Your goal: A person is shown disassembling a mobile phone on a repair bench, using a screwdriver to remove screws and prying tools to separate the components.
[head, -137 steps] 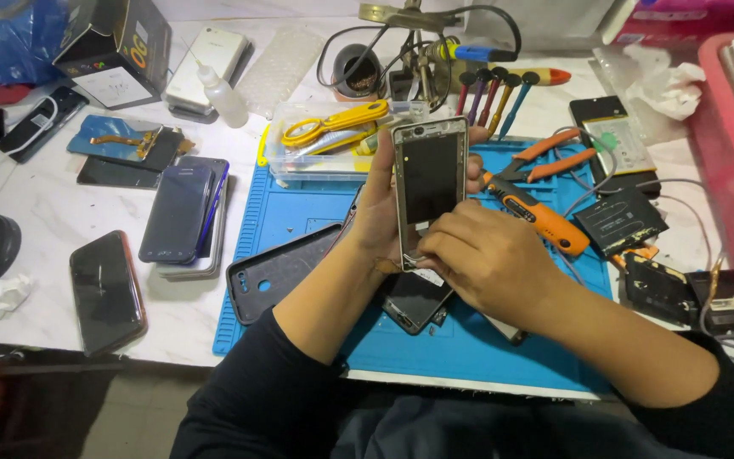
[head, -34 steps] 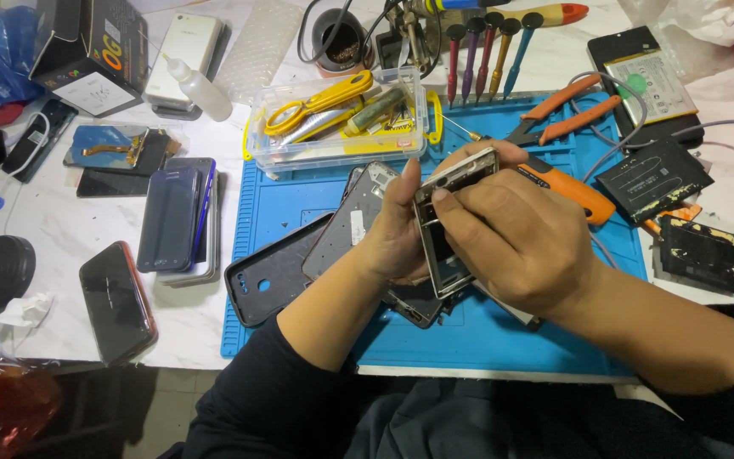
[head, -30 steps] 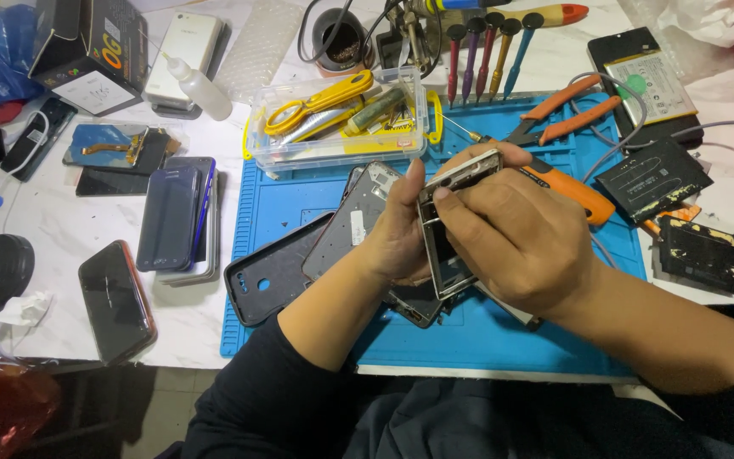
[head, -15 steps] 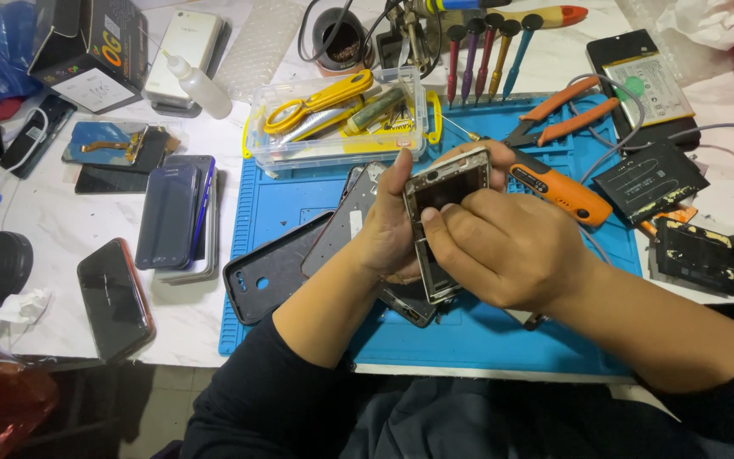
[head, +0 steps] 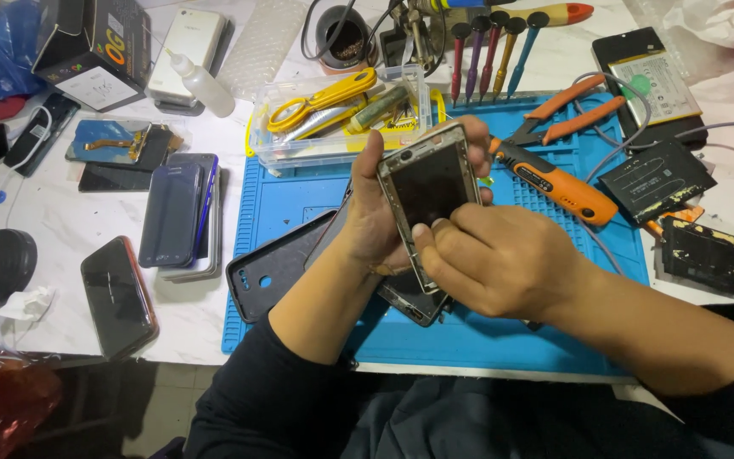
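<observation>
Both hands grip a bare phone frame (head: 428,191) above the blue repair mat (head: 554,280): left hand (head: 375,212) clasps its side edges, right hand (head: 490,259) pinches the lower end. It looks light, thin and easily bent, best held by the rims.

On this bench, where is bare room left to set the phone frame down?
Free: blue mat along its front edge under the right hand; white tabletop between the dark phone and the stacked phones. Crowded: back edge, around the clear tool box, screwdrivers and orange pliers.
</observation>
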